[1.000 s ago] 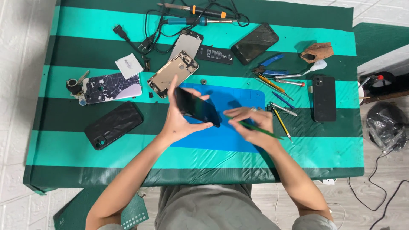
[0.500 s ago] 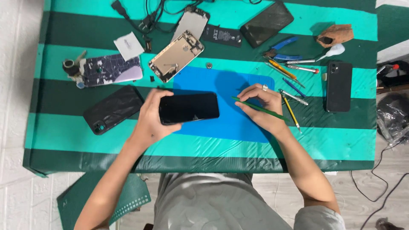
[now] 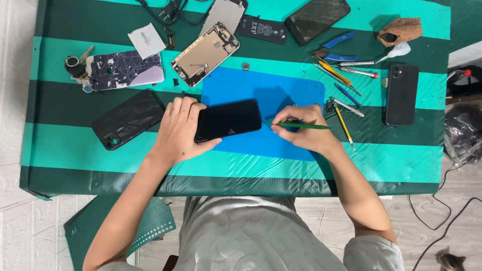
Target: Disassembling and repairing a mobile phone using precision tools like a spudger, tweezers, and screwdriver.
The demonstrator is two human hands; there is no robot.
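A black smartphone point(image 3: 229, 119) lies screen up on the blue work mat point(image 3: 281, 93). My left hand point(image 3: 176, 131) grips its left end, thumb under the near edge and fingers over the far corner. My right hand point(image 3: 304, 128) pinches a thin green pry tool point(image 3: 301, 125), whose tip touches the phone's right edge.
A black phone case point(image 3: 128, 119) lies left of my left hand. Farther back sit an opened phone chassis point(image 3: 206, 53), a battery point(image 3: 260, 28), a patterned back cover point(image 3: 125, 69) and another black phone point(image 3: 316, 13). Screwdrivers, tweezers and blue pliers point(image 3: 339, 68) lie right of the mat, beside a black phone point(image 3: 401, 94).
My left hand lowered the tilted phone flat onto the mat. My right hand brought the green tool's tip up to the phone's right edge. The view shifted closer.
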